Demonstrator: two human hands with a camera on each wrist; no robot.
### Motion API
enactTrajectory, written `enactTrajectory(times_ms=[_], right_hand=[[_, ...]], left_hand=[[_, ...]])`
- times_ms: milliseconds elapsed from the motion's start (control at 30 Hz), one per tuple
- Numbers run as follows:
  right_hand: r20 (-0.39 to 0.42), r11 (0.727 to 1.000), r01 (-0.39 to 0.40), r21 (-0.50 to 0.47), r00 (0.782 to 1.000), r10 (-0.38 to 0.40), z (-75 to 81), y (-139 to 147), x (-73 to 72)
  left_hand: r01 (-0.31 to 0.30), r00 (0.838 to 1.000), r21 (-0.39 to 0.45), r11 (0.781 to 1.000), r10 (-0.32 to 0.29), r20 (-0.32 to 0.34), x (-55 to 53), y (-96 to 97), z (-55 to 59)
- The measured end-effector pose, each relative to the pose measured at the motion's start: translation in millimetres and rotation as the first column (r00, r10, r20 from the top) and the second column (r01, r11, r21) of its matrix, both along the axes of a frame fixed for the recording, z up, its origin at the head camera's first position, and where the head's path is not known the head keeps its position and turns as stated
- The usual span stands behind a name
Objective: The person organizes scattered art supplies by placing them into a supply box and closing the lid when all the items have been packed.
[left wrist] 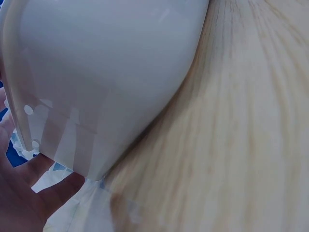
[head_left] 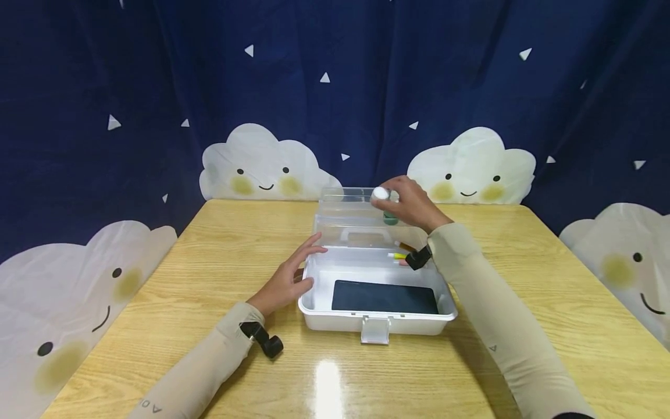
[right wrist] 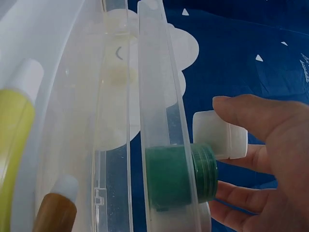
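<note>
A white plastic storage box (head_left: pixel 378 323) stands open on the table with its clear lid and trays folded back. My left hand (head_left: pixel 287 283) rests against the box's left end, its thumb and fingers spread by the rim. In the left wrist view its fingers (left wrist: pixel 63 193) touch the box's corner. My right hand (head_left: pixel 410 202) is above the raised clear tray (right wrist: pixel 161 92) and pinches a small white jar (right wrist: pixel 218 133) between thumb and fingers. Just beside that jar, a green jar (right wrist: pixel 174 175) sits in the tray. Another white piece below it is partly hidden.
Inside the box lies a dark flat slab (head_left: pixel 384 297). At its back right are a yellow marker (head_left: pixel 398 256), a brown marker (right wrist: pixel 55 212) and a pinkish one (head_left: pixel 402 263). A navy curtain (head_left: pixel 293 70) with clouds hangs behind the wooden table (head_left: pixel 230 250).
</note>
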State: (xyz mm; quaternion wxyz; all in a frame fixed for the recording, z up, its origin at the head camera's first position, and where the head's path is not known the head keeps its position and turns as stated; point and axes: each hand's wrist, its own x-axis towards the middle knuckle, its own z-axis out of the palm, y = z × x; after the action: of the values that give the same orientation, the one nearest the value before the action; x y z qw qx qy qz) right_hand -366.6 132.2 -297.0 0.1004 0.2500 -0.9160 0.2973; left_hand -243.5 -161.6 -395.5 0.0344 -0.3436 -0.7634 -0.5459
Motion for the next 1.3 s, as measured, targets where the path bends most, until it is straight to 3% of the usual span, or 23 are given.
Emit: enactTrajectory(times_ms=[400,1000,1300], right_hand=[[0.149,0.996,0.049,0.076,0.987,-0.060,0.8,-7.9,-0.4],[0.158,0.976,0.023,0.217,0.986,-0.058,1.8,-10.4,-4.4],[0.169,0.971,0.039,0.236,0.982,-0.080,3.2,-10.3,-4.3]], left_hand=[[0.000,1.000,0.007,1.000,0.000,0.005,0.9,-1.4,-0.4],[-0.006,1.000,-0.012,1.000,0.006,0.002,1.0,-1.6,1.8],[0.000,1.000,-0.007,1.000,0.000,-0.009,1.0,-0.1,1.8]])
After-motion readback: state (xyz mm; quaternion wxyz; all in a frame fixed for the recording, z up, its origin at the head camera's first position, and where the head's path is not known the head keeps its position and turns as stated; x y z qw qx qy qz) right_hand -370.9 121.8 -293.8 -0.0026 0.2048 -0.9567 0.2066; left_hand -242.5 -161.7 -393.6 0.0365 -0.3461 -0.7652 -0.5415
